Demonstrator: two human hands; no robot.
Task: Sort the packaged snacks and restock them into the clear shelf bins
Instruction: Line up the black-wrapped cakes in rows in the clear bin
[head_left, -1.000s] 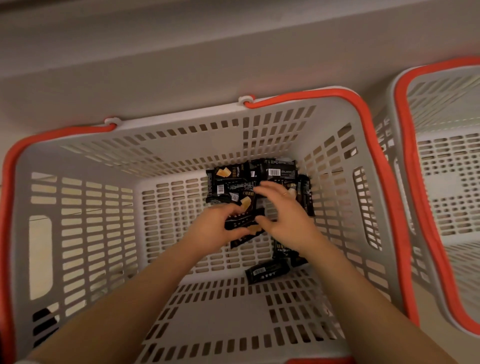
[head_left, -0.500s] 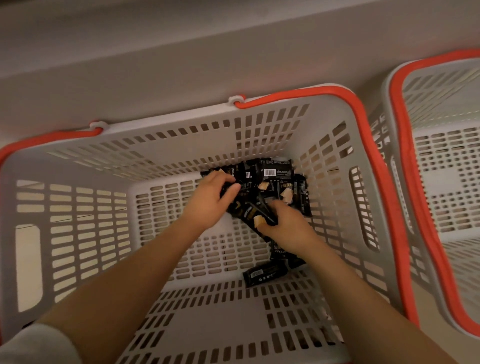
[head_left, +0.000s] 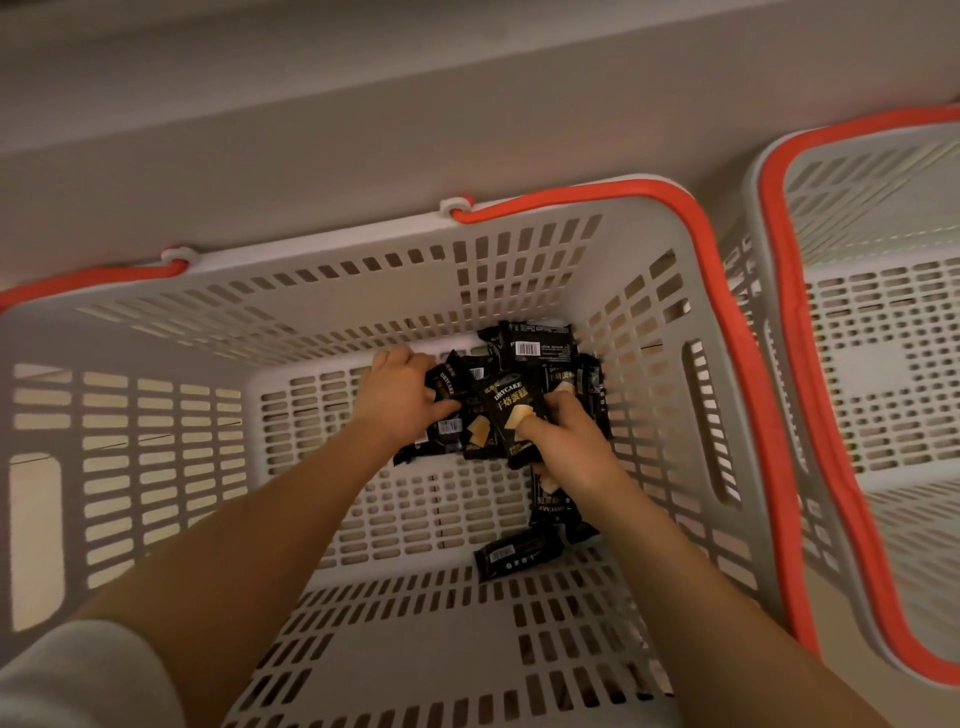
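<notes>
Several black "DRYCAKE" snack packets (head_left: 540, 349) lie in the far right corner of a deep grey slotted basket (head_left: 156, 415) with an orange rim. My left hand (head_left: 400, 397) grips a bunch of these packets from the left, fingers curled round them. My right hand (head_left: 563, 441) holds an upright black packet (head_left: 511, 410), thumb pressed on its front. More packets lie under my right wrist, and one loose packet (head_left: 517, 553) rests on the basket floor nearer to me.
A second grey basket with an orange rim (head_left: 810, 415) stands close on the right, its visible part holding nothing. A plain grey ledge (head_left: 363, 130) runs along the far side above both baskets.
Both hands have closed on packets: my left hand gathered a bunch at the left of the pile and my right hand lifted one packet upright.
</notes>
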